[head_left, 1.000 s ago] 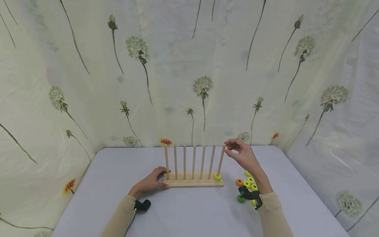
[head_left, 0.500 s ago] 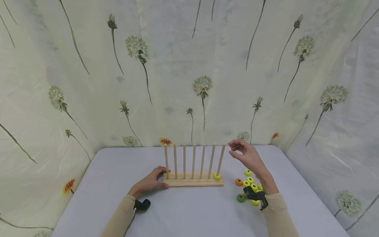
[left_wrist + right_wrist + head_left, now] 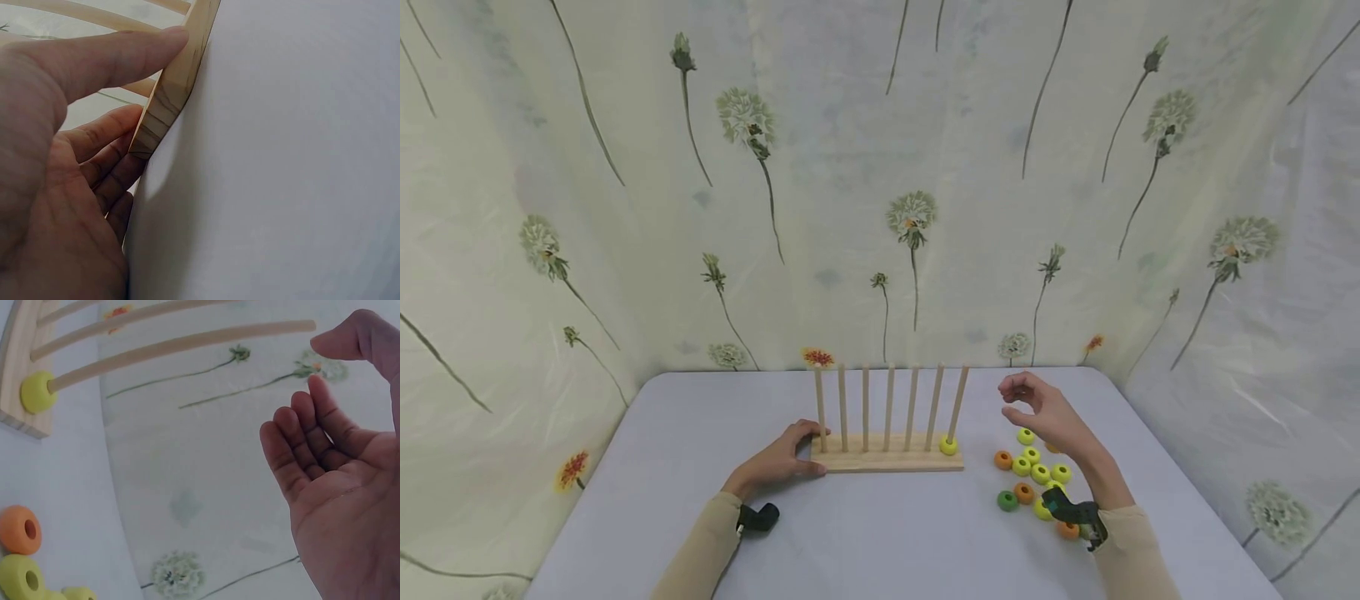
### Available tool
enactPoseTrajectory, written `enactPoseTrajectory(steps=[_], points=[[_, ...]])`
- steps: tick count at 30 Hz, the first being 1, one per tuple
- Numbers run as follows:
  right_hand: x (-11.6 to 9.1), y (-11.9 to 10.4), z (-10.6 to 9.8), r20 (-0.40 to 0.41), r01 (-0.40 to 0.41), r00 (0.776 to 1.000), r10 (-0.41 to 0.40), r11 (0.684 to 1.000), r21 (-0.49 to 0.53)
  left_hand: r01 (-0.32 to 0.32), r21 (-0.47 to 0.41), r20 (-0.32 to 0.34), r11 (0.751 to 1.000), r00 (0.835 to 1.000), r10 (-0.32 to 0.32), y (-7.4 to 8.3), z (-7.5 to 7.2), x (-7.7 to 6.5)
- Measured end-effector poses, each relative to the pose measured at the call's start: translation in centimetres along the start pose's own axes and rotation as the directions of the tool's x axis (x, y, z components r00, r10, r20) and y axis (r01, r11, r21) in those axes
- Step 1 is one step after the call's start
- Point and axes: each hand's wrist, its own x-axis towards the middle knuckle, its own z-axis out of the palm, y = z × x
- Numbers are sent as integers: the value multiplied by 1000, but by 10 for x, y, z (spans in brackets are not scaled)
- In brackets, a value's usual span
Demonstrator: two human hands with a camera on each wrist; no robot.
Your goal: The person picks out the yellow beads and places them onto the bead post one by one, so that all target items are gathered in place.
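Note:
A wooden peg rack [image 3: 880, 463] with several upright pegs stands on the table. My left hand [image 3: 778, 461] grips the left end of its base, the thumb at the front and the fingers behind, as the left wrist view shows up close. One yellow bead [image 3: 949, 446] sits at the foot of the rightmost peg. In the air to the right of that peg is my right hand [image 3: 1045, 414], fingers loosely curved and thumb apart, with nothing in it. Below it lie loose beads: several yellow beads [image 3: 1021, 467], orange beads [image 3: 1003, 460] and a green bead [image 3: 1007, 501].
The table [image 3: 880, 542] has a white cover. Behind it and at both sides hangs a curtain [image 3: 835, 208] printed with dandelions. My right wrist and its black camera mount [image 3: 1071, 510] cover part of the bead group.
My right hand has drawn away from the top of the rightmost peg, moving right and slightly down, uncovering more loose beads. The left hand keeps its hold on the rack.

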Motion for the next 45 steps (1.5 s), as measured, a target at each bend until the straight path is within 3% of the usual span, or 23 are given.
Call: enactPoseTrajectory(steps=[8, 16, 24, 30, 37, 45], points=[[-24, 24, -11, 41, 6, 999, -5, 1000, -9, 11, -12, -6, 1000, 1000, -11, -1, -1, 0], [-51, 44, -28, 34, -59, 998, 62, 996, -60, 4, 5, -8, 1000, 1000, -4, -1, 0, -1], [-71, 66, -44, 32, -129, 991, 130, 991, -40, 17, 14, -14, 1000, 1000, -17, -2, 0, -2], [-79, 85, -49, 47, -231, 972, 231, 973, -9, 27, 18, -17, 999, 999, -27, 0, 1, -4], [-81, 106, -49, 57, -276, 960, 275, 961, 23, 13, 31, -24, 999, 1000, -12, 0, 0, -2], [-84, 123, -45, 81, -367, 928, 363, 929, 45, -5, 32, -25, 999, 1000, 6, 0, 0, -2]])
